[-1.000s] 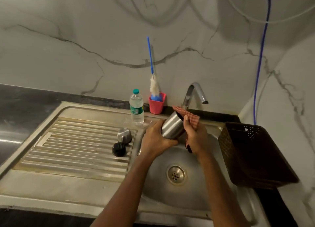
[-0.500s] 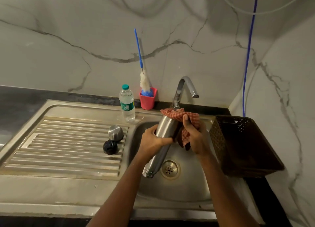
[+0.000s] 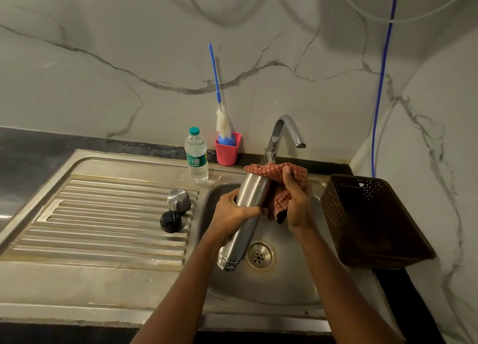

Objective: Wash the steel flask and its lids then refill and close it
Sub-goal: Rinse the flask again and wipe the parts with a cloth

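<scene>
Over the sink basin (image 3: 289, 286) the steel flask (image 3: 245, 224) hangs upside down and tilted, its threaded mouth low near the drain (image 3: 259, 256). My left hand (image 3: 230, 211) grips the flask round its middle. My right hand (image 3: 297, 201) holds a red checked cloth (image 3: 280, 186) against the flask's raised base. Two lids lie on the ribbed drainboard (image 3: 103, 214): a steel cap (image 3: 178, 199) and a black stopper (image 3: 170, 221) just in front of it.
A small water bottle (image 3: 196, 156) and a pink cup (image 3: 227, 149) holding a blue bottle brush (image 3: 219, 105) stand behind the sink. The tap (image 3: 282, 134) curves over the basin. A dark perforated basket (image 3: 370, 222) sits at the right rim. A blue cable (image 3: 382, 80) runs down the wall.
The flask has swung from lying nearly end-on to hanging mouth-down, and the cloth now covers its raised base. The view has shifted a little.
</scene>
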